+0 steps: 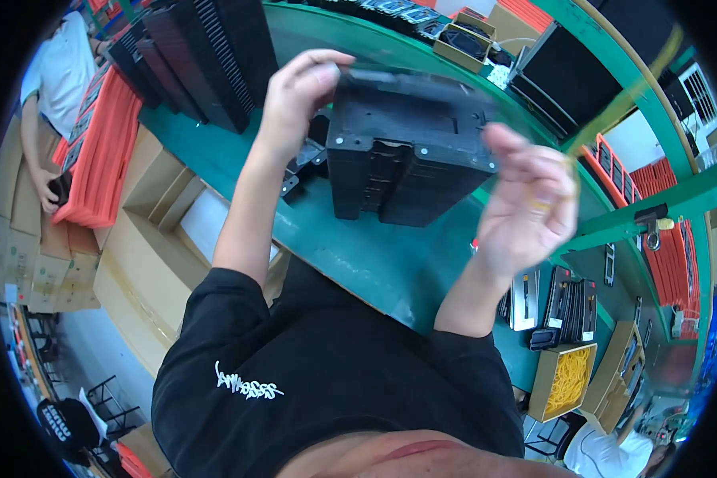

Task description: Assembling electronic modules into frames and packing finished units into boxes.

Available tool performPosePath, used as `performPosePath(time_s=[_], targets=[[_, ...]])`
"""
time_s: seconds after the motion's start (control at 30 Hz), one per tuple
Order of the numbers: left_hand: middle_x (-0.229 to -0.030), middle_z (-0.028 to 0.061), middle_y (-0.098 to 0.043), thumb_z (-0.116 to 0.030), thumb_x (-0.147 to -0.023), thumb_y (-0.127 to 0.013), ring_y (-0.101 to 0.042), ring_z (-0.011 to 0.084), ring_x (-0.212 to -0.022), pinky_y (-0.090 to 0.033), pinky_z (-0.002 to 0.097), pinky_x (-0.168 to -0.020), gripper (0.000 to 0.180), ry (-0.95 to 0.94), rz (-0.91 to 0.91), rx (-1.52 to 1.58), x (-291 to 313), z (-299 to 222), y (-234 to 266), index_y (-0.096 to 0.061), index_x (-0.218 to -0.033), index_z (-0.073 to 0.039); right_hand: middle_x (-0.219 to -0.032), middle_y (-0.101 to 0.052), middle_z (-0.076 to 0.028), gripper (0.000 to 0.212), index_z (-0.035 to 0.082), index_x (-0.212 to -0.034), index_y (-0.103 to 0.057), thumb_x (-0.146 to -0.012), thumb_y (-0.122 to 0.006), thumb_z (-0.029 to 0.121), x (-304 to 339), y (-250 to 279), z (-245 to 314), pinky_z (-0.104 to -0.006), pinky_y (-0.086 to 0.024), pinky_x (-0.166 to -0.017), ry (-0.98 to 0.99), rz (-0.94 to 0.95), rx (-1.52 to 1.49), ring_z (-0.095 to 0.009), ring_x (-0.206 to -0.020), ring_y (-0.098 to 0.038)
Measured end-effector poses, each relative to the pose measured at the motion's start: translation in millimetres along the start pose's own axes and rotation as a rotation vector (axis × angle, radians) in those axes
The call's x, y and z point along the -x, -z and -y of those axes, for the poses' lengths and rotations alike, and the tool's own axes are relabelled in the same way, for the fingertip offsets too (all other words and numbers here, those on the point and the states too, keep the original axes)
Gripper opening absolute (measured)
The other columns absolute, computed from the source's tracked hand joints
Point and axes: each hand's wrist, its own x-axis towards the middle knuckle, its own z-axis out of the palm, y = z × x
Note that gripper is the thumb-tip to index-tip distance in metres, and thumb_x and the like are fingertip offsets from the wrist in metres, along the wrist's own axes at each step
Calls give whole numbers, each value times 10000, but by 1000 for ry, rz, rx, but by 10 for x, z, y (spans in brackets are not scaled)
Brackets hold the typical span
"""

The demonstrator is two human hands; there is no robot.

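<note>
A block of black plastic pieces [410, 187], seemingly stacked flat together, stands on the green bench in front of me. My left hand [299, 99] is closed on its far left corner, thumb and fingers at the top edge. At the right side, my right hand [530, 195] is raised with its fingers curled, the index fingertip close to the block's right corner. A thin yellow rubber band [542, 201] crosses those fingers; motion smears both. Some loose black parts [299, 177] lie behind and left of the block, partly hidden by my left arm.
Tall black stacks [207, 60] stand at the back left, beside orange trays [107, 151]. An open carton [147, 263] is left of the bench [358, 271]. A box of yellow rubber bands [570, 381] sits at the right. Another person's hand [44, 191] touches the orange trays.
</note>
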Motion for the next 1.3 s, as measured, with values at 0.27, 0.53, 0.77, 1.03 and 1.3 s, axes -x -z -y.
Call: performPosePath(time_s=[0.27,0.53,0.77,1.03,1.3], targets=[[-1067,109,-688,-62,-772,-840,-654,231,-1018,-503,352,-945,312,-167,-443,-913,596,666,621,-707,-1044,13,-978,-707,-168,204,13,-1120,-667,-973,-564,110,-164,784,133,-385,-551,-854,-421,179,1165,-278,-927,-703],[-1385,192,-441,-183,-791,-837,-477,358,-1290,-408,452,-1093,537,-45,-201,-1066,1499,930,829,-616,-1262,-54,-952,-631,-143,254,6,-1113,-653,-901,-520,46,-145,793,258,-371,-511,-745,-516,232,985,-259,-792,-627],[-1386,196,-448,-206,-805,-824,-472,374,-1287,-398,471,-1092,579,-13,-230,-1027,1552,979,707,-580,-1309,-59,-876,-650,-82,198,-13,-1089,-656,-968,-625,140,-16,903,403,-287,-484,-604,-410,120,903,-138,-682,-605],[-1380,204,-447,-217,-809,-818,-466,385,-1291,-377,465,-1109,652,39,-186,-1021,1524,947,740,-525,-1371,-66,-837,-702,-45,179,5,-964,-694,-896,-748,162,-326,1389,1053,-239,-488,-598,-89,-343,1431,-80,-688,-615],[-1376,206,-450,-217,-798,-820,-452,389,-1299,-363,463,-1123,680,46,-158,-979,1372,1003,707,-512,-1384,-60,-890,-752,-132,402,5,-1043,-734,-855,-790,356,-1149,2486,1477,-340,-546,-678,-422,-131,1910,-214,-766,-720]])
